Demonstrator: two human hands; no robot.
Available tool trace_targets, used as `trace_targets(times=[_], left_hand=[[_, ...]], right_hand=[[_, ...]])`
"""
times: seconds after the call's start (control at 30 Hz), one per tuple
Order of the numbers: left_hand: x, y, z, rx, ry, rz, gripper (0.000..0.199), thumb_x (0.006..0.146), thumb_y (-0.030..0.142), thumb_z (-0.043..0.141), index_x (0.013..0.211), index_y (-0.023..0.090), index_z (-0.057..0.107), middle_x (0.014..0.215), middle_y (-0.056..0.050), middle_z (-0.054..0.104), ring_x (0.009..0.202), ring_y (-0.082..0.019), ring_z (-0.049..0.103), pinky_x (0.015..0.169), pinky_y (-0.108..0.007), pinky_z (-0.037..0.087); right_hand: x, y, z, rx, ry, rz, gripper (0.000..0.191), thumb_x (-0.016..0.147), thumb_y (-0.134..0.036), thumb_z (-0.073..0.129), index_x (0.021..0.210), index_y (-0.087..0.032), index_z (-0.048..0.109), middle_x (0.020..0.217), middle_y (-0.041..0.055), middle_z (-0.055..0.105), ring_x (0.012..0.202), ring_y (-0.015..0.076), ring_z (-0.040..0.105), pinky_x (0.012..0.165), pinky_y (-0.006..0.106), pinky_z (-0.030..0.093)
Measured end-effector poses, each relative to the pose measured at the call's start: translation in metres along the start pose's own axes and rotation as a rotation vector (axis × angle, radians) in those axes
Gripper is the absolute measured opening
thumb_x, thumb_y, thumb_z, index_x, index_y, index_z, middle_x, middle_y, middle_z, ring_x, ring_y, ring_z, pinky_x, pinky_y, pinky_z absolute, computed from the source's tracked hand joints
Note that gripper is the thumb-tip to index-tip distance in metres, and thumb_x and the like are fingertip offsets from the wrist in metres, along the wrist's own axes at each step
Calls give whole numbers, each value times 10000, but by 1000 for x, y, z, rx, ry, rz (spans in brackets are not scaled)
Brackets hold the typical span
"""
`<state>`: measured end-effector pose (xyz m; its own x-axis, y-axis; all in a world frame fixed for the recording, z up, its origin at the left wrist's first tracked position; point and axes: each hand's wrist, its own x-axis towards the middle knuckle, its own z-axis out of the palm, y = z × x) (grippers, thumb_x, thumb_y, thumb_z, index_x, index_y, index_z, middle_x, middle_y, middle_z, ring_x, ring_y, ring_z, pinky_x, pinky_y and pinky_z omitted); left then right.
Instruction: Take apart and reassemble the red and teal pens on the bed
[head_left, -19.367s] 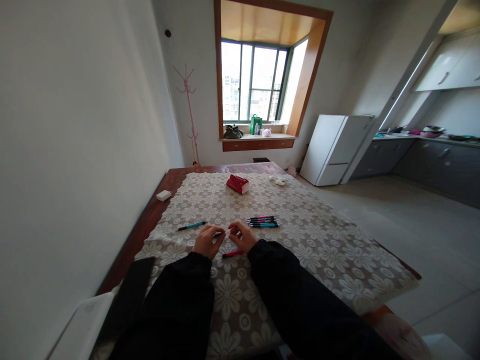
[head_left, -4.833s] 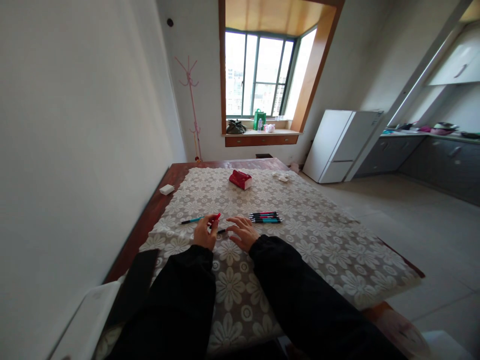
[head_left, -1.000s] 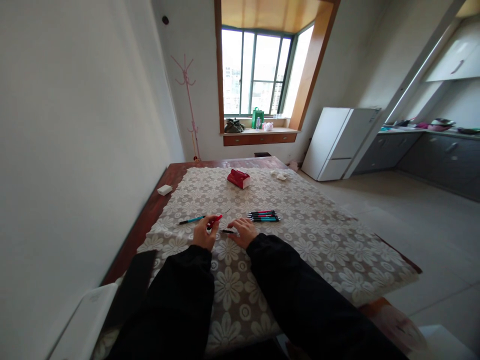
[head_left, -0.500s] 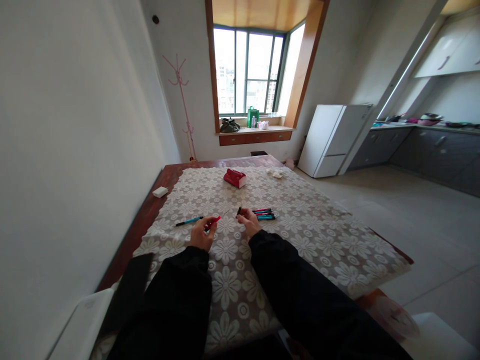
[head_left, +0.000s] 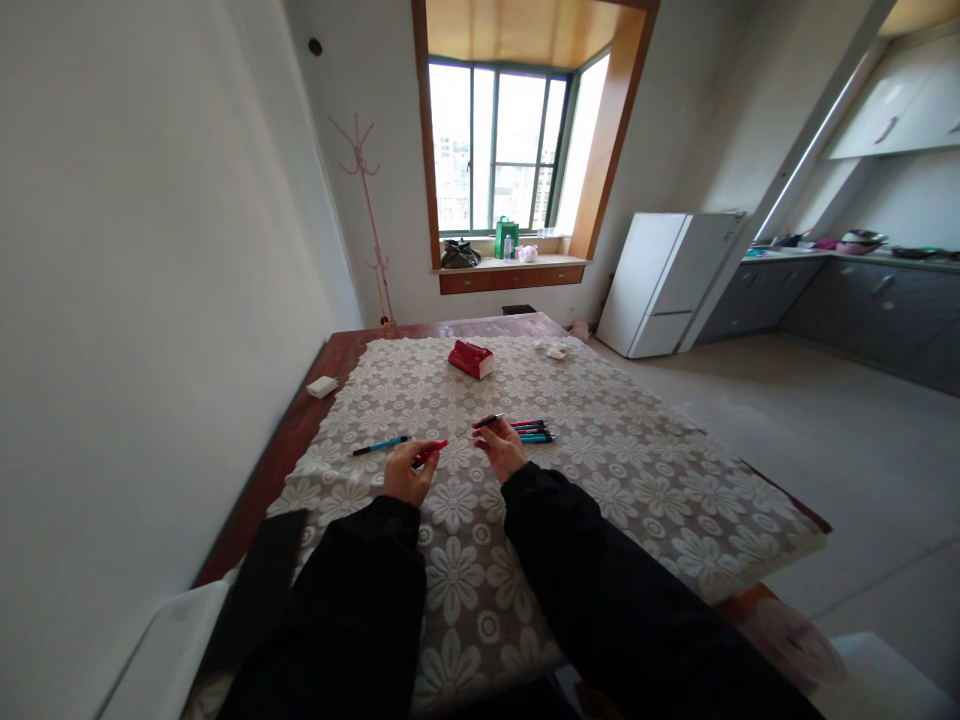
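My left hand [head_left: 407, 474] is closed on a red pen part [head_left: 431, 454] above the flowered tablecloth [head_left: 453, 575]. My right hand [head_left: 501, 448] pinches a dark pen part [head_left: 487, 421], with a thin piece pointing toward the red part. A small gap separates the two hands. Just right of my right hand lie several pens [head_left: 532, 432], red and blue with dark ends. One blue pen [head_left: 380, 446] rests left of my left hand.
Farther back on the table are a red tissue pack [head_left: 471, 359] and crumpled white tissue [head_left: 555, 352]. A small white box [head_left: 322, 386] sits at the left edge. A dark flat object [head_left: 259, 585] lies near left.
The dark part in my right hand has turned from upright to nearly level. My left hand has shifted slightly, and the red part now tilts less steeply.
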<state>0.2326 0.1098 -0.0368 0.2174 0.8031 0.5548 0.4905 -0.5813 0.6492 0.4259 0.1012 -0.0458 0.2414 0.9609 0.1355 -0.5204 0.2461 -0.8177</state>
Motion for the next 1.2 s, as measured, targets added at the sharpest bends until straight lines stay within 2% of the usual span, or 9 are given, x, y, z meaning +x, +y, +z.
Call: trace_targets(times=[0.17, 0.3, 0.63, 0.8, 0.97, 1.2], left_hand=[[0, -1, -1, 0, -54, 19, 165, 800, 273, 575, 923, 233, 677, 846, -11, 686, 757, -141, 611, 668, -254, 517], [1, 0, -2, 8, -50, 36, 167, 801, 260, 573, 929, 233, 678, 851, -10, 691, 761, -141, 610, 679, -259, 515], [0, 4, -2, 22, -97, 83, 159, 817, 257, 565, 924, 227, 678, 857, -19, 700, 787, -154, 616, 718, -279, 516], [-2, 2, 0, 21, -90, 65, 163, 823, 264, 559, 935, 232, 673, 880, -21, 700, 806, -160, 620, 729, -286, 517], [-2, 4, -1, 32, -132, 92, 161, 807, 237, 576, 930, 237, 680, 857, -15, 702, 797, -161, 620, 724, -282, 514], [-2, 5, -1, 86, -140, 141, 182, 827, 240, 553, 950, 256, 687, 869, -15, 695, 844, -171, 610, 761, -295, 496]], right_hand=[[0, 2, -1, 54, -8, 49, 322, 595, -298, 798, 811, -203, 579, 813, 8, 660, 671, 125, 605, 542, 211, 475], [-1, 4, -2, 37, -48, 99, 307, 597, -290, 796, 796, -196, 582, 792, 3, 652, 648, 116, 596, 538, 207, 464], [-3, 19, -3, -322, -237, 87, 323, 613, -348, 763, 822, -193, 571, 654, -23, 602, 579, 121, 552, 532, 236, 442], [-5, 9, -1, -379, -240, 48, 363, 664, -388, 719, 936, -198, 574, 643, -27, 594, 541, 113, 535, 525, 241, 429], [-8, 2, 2, -505, -243, 7, 281, 672, -382, 711, 827, -176, 598, 576, -31, 572, 508, 109, 515, 508, 238, 404], [-6, 4, -2, -517, -232, 113, 345, 621, -440, 738, 775, -162, 604, 590, -4, 618, 482, 105, 508, 476, 227, 382]])
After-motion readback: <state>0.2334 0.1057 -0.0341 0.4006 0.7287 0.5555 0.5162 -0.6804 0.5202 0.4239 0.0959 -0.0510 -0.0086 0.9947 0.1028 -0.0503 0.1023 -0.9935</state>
